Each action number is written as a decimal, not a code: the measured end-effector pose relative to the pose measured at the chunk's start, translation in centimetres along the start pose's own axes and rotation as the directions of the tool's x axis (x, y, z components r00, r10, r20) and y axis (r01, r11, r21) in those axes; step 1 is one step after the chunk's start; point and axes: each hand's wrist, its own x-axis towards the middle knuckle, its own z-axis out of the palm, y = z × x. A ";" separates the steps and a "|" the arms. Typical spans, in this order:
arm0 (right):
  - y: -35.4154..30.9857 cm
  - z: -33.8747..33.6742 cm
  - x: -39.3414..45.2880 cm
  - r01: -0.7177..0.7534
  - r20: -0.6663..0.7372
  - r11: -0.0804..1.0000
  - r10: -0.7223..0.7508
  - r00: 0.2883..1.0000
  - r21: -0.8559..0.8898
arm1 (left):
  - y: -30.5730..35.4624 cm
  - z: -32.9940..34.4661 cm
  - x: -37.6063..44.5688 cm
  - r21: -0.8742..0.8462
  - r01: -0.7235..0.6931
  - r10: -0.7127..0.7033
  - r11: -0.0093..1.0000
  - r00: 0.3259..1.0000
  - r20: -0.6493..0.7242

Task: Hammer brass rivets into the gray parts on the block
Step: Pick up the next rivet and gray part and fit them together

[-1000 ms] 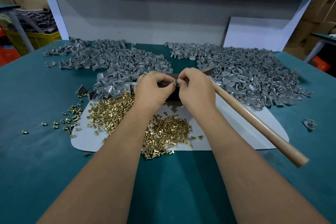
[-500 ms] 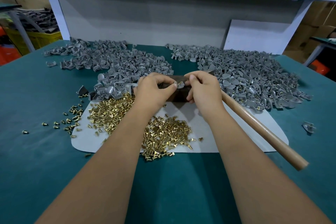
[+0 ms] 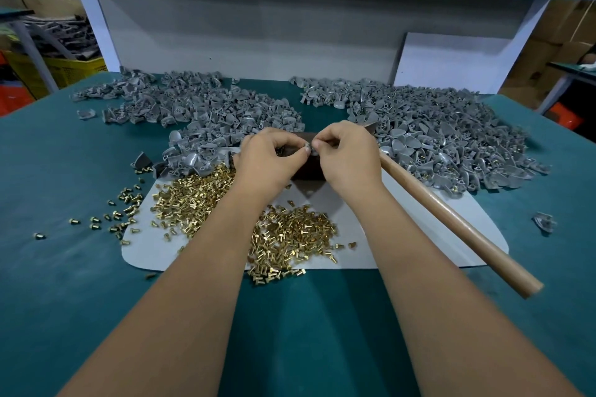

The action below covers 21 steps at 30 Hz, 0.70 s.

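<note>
My left hand [image 3: 269, 159] and my right hand [image 3: 346, 156] meet over the dark block [image 3: 308, 169]. Their fingertips pinch one small gray part [image 3: 310, 149] between them, just above the block. Whether a rivet sits in that part is hidden by the fingers. A few brass glints show inside my left hand's curled fingers. Brass rivets [image 3: 193, 200] lie heaped on the white mat [image 3: 403, 229], under and between my forearms. The hammer [image 3: 451, 219] lies on the table, its wooden handle running out from under my right hand toward the right, its head [image 3: 369, 126] behind my right knuckles.
Two big heaps of gray parts, one left [image 3: 209, 113] and one right [image 3: 435, 138], fill the back of the green table. Stray rivets [image 3: 122, 213] dot the table to the left. A lone gray part [image 3: 543, 222] lies far right. A white shelf frame stands behind.
My right hand has closed in toward the left hand again after drawing slightly apart, and both pinch the gray part over the block. The hammer has not moved.
</note>
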 end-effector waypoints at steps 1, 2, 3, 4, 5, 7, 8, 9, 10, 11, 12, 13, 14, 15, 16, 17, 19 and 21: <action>-0.1 0.0 0.0 0.004 0.001 1.000 -0.004 1.000 -0.027 | 0.0 0.0 0.0 0.003 0.001 -0.001 1.000 1.000 -0.001; -0.3 -0.1 -0.1 0.001 0.006 0.999 -0.001 1.000 -0.052 | 0.0 0.0 0.0 0.007 0.001 -0.001 1.000 1.000 -0.003; -0.5 -0.2 -0.1 -0.007 0.015 0.997 0.008 1.000 -0.077 | 0.0 0.0 0.0 0.010 0.001 0.000 1.000 1.000 -0.004; -0.7 -0.3 -0.1 -0.019 0.027 0.994 0.022 0.999 -0.104 | 0.0 0.0 0.0 0.011 0.001 -0.001 1.000 1.000 -0.005; -0.9 -0.5 0.0 -0.034 0.041 0.991 0.039 0.998 -0.128 | 0.0 0.0 0.1 0.010 0.001 -0.001 1.000 1.000 -0.005; -1.3 -0.8 0.2 -0.064 0.061 0.986 0.074 0.995 -0.155 | 0.0 0.1 0.1 0.011 0.002 -0.002 1.000 1.000 -0.007; -1.5 -0.9 0.2 -0.078 0.063 0.983 0.089 0.994 -0.164 | 0.1 0.2 0.1 0.015 0.005 -0.005 1.000 1.000 -0.007; -1.6 -0.9 0.3 -0.086 0.064 0.981 0.098 0.993 -0.174 | 0.1 0.2 0.1 0.018 0.008 -0.008 1.000 1.000 -0.005; -1.8 -1.0 0.3 -0.089 0.066 0.979 0.102 0.993 -0.184 | 0.1 0.2 0.1 0.019 0.010 -0.010 1.000 1.000 -0.002; -2.0 -1.0 0.3 -0.092 0.068 0.977 0.107 0.992 -0.192 | 0.2 0.2 0.1 0.018 0.013 -0.013 1.000 1.000 0.001; -2.1 -1.0 0.3 -0.097 0.069 0.975 0.113 0.991 -0.202 | 0.2 0.2 0.2 0.017 0.014 -0.014 1.000 1.000 0.003; -2.3 -0.9 0.3 -0.102 0.064 0.971 0.118 0.991 -0.217 | 0.2 0.2 0.2 0.018 0.015 -0.015 1.000 1.000 0.006; -2.4 -0.8 0.3 -0.105 0.054 0.966 0.121 0.991 -0.236 | 0.3 0.1 0.2 0.020 0.016 -0.016 1.000 1.000 0.010; -2.5 -0.7 0.3 -0.107 0.039 0.962 0.121 0.992 -0.253 | 0.3 0.1 0.2 0.023 0.017 -0.018 1.000 1.000 0.014; -2.4 -0.5 0.2 -0.108 0.026 0.960 0.119 0.993 -0.258 | 0.3 0.1 0.2 0.026 0.019 -0.020 0.999 1.000 0.017; -2.2 -0.4 0.1 -0.106 0.019 0.964 0.114 0.993 -0.245 | 0.3 0.1 0.2 0.032 0.021 -0.021 0.999 1.000 0.018; -1.6 -0.1 -0.3 -0.085 0.022 0.979 0.090 0.996 -0.185 | 0.2 0.1 0.1 0.048 0.014 -0.015 0.999 1.000 0.016; -0.7 -0.1 -0.6 -0.049 0.031 0.991 0.053 0.998 -0.121 | 0.2 0.0 0.1 0.063 -0.001 0.000 0.998 1.000 0.019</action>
